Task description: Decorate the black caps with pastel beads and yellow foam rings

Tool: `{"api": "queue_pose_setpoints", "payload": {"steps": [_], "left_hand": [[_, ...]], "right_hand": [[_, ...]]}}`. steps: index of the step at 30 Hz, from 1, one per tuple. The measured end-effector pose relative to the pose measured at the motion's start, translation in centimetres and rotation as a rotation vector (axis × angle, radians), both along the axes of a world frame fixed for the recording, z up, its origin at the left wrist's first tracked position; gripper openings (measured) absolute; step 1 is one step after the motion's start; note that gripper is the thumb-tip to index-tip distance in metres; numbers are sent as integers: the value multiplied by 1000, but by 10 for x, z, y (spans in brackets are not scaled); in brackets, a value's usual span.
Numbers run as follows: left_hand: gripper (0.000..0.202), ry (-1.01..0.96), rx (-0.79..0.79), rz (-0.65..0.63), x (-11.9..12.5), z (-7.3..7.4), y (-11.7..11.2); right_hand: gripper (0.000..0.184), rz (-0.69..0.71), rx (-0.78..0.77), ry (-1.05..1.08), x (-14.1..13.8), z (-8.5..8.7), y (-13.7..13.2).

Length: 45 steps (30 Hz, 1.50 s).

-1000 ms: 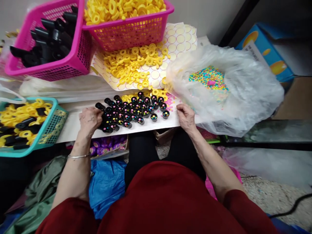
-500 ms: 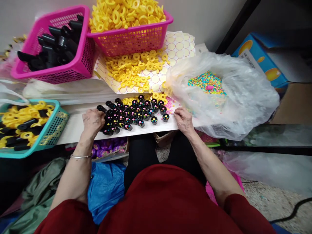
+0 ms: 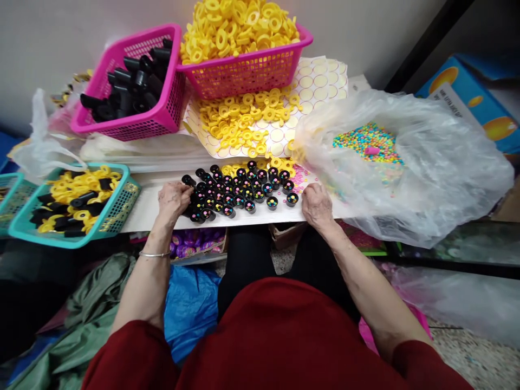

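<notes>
Several short black tubes (image 3: 244, 190) stand upright in a tight cluster on the white table (image 3: 142, 208), each with coloured beads inside. My left hand (image 3: 173, 199) is curled against the cluster's left end, and a black tube sticks out past its fingers. My right hand (image 3: 317, 205) rests knuckles-up on the table edge just right of the cluster, beside a few loose pink beads (image 3: 301, 176). Its fingertips are bent under and hidden. A clear plastic bag (image 3: 426, 179) lies open on the right, holding a heap of pastel beads (image 3: 365, 142).
Loose yellow rings (image 3: 244, 122) lie on a sticker sheet behind the tubes. At the back, one pink basket (image 3: 252, 73) holds yellow rings and another (image 3: 162, 116) holds black tubes. A teal basket (image 3: 117, 214) of rings and tubes sits left. A blue box (image 3: 475, 103) stands far right.
The view has swung a little left and down, so everything sits further right in the picture. Both hands stay at the two ends of the tube cluster.
</notes>
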<state>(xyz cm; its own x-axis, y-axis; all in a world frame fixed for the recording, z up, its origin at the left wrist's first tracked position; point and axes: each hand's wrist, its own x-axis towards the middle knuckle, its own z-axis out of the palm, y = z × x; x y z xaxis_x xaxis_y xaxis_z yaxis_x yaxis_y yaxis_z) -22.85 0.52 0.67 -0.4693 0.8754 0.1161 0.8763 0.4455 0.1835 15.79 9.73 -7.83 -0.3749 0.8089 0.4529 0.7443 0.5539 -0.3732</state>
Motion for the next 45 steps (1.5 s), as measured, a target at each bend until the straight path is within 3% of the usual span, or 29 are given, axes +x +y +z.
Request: {"api": "queue_pose_setpoints", "payload": {"steps": [3, 5, 7, 10, 14, 18, 20, 23, 28, 32, 39, 45], "left_hand": [[22, -84, 147, 60, 3, 11, -5], [20, -146, 332, 76, 20, 22, -14], [19, -224, 519, 16, 52, 30, -27], [13, -411, 602, -247, 121, 33, -47], [9, -681, 552, -604, 208, 6, -55], [19, -825, 560, -598, 256, -37, -44], [21, -869, 573, -567, 270, -55, -38], [19, -938, 552, -593, 279, -70, -38], [10, -974, 550, -570, 272, -66, -54], [15, -941, 490, -536, 262, -61, -60], [22, -619, 315, -837, 243, -61, -64], [23, -410, 260, -840, 243, -55, -77]], "right_hand": [[21, -9, 2, -43, 0, -1, 0], [21, -21, 2, -70, -1, -1, 0], [20, -25, -3, -95, -3, 0, 0], [17, -5, -37, -136, -6, 4, 1], [17, -21, -111, -50, -3, 14, -5], [13, -26, -314, 370, 7, 29, -38], [12, 50, -592, 632, 9, 34, -61], [13, 54, -913, 1028, 6, 39, -91], [16, -14, -1221, 1406, 1, 50, -110], [15, -12, -1280, 1385, -3, 46, -113], [15, -14, -1342, 1218, -4, 34, -123], [16, 62, -1388, 1129, -7, 40, -129]]}}
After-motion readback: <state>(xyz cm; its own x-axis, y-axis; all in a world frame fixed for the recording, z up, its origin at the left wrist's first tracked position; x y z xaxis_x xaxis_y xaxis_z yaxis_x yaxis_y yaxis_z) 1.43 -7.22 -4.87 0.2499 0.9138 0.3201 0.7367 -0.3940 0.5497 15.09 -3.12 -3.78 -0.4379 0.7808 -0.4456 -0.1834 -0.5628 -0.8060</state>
